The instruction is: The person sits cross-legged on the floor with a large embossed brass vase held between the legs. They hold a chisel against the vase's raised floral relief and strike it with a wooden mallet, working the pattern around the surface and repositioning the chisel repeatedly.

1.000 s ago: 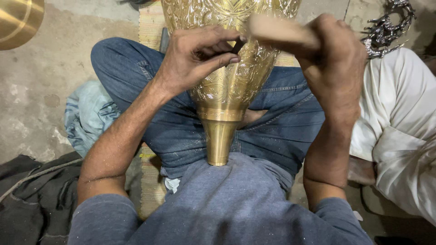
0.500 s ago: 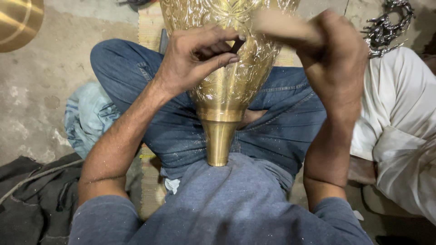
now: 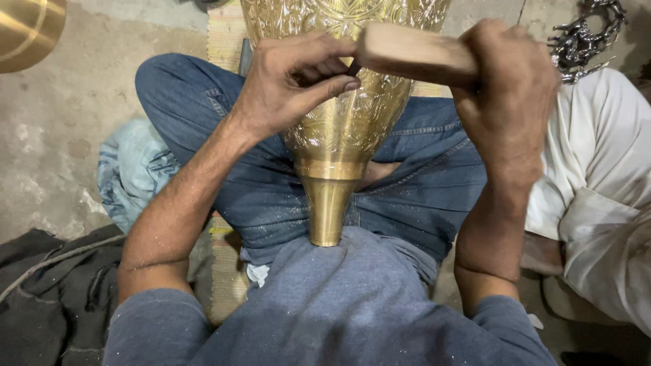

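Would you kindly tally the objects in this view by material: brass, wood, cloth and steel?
Brass: 2, the engraved golden vase on the lap, steadied by the left hand, and a plain golden vessel at top left.
Wood: 1, the pale wooden mallet in the right hand.
Cloth: 2, a light blue rag and a dark cloth.
Steel: 1, a chain.
Total: 6.

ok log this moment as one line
left hand: pinches small dark tool against engraved brass vessel | right hand: grips wooden mallet at the tool's end | vessel: lies across lap, narrow end at belly
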